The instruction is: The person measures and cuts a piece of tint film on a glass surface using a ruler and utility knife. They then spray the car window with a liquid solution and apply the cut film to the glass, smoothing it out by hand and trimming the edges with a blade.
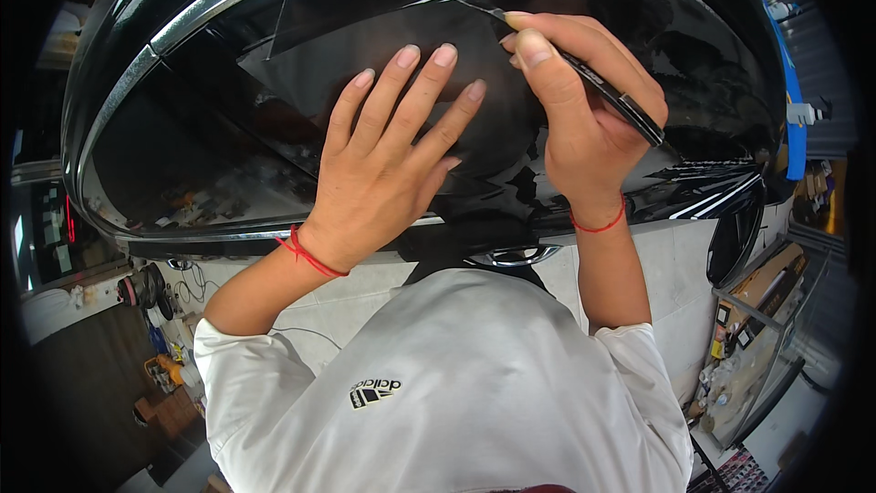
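A glossy black car (182, 128) curves across the view, with dark film (338, 36) lying over its surface. My left hand (392, 132) rests flat on the film, its fingers spread and pointing away from me. In my right hand (598, 96) is a slim black craft knife (607, 91), held like a pen between thumb and fingers. The thin blade reaches up and left to a bright, slightly lifted crease in the film, beyond my left fingertips. A straight film edge runs to the left of that crease.
Chrome trim (182, 23) borders the car's left windows. A door handle (513, 256) and a side mirror (736, 233) are on the near side. Tools (169, 372) lie at the lower left; a cardboard box (762, 297) and a metal-framed rack (766, 374) stand at the right.
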The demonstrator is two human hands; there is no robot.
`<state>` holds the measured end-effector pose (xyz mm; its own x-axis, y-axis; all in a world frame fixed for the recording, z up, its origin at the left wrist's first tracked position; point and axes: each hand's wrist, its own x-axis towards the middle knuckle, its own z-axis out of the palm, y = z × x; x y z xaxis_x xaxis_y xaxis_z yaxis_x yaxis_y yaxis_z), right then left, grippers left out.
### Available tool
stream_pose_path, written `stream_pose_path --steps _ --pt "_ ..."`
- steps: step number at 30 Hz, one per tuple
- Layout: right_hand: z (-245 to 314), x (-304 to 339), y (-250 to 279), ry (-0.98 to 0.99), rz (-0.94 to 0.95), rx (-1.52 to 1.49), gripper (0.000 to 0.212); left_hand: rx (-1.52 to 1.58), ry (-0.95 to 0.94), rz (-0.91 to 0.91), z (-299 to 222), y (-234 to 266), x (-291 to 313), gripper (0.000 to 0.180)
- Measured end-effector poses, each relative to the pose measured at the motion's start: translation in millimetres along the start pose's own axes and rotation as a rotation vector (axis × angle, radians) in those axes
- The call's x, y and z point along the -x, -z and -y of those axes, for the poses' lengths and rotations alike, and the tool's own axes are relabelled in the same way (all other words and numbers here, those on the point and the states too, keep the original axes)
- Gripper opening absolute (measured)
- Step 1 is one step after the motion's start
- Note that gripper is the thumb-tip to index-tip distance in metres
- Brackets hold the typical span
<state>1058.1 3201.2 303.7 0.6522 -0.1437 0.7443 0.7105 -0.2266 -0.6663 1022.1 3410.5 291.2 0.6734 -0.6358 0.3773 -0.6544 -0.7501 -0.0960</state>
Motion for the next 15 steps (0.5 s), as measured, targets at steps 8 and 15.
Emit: stream_pose_path --steps 8,15 --pt "-12 -3 8 0.142 -0.038 -0.016 0.010 0.145 0.095 -0.170 -30 -7 -19 0.072" --pt "-21 -3 2 0.235 -0.076 -0.082 0.011 0.217 0.429 -0.490 -81 -29 -49 0.080"
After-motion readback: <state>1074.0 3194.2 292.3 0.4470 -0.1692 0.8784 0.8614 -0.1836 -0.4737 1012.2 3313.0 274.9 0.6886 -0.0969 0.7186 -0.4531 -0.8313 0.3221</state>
